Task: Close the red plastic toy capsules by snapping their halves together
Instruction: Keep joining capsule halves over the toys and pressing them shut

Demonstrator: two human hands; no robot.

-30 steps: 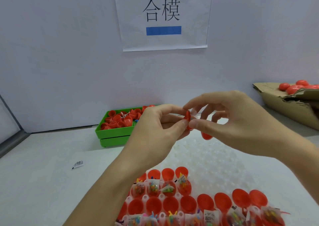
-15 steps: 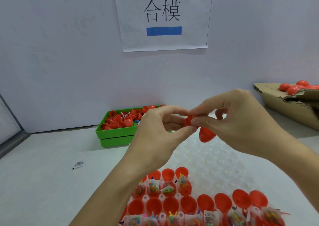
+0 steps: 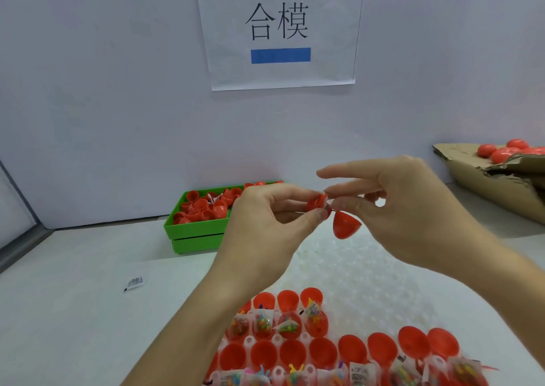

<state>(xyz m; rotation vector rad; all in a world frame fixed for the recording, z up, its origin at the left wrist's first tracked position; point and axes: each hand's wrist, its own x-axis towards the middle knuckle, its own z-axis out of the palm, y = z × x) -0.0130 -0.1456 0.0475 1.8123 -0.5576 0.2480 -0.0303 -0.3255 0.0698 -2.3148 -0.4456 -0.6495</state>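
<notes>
Above the table's middle my left hand (image 3: pixel 265 223) pinches one red capsule half (image 3: pixel 316 203) between thumb and forefinger. My right hand (image 3: pixel 413 211) pinches at the joint where the two halves meet. Its forefinger points out straight to the left. The other red half (image 3: pixel 345 225) hangs open below the fingers, its rounded end down. At the bottom, rows of open red capsules (image 3: pixel 324 353) sit in a clear tray, some holding small bagged toys (image 3: pixel 264 322).
A green tray (image 3: pixel 200 232) of loose red halves stands at the back by the wall. A torn cardboard box (image 3: pixel 489 185) with closed red capsules (image 3: pixel 501 153) is at the right. A bubbled clear sheet (image 3: pixel 354 270) and a small packet (image 3: pixel 134 283) lie on the table.
The hanging half has swung further down and out from the one in my left hand. My right forefinger has lifted and straightened. Both hands stay at about the same height.
</notes>
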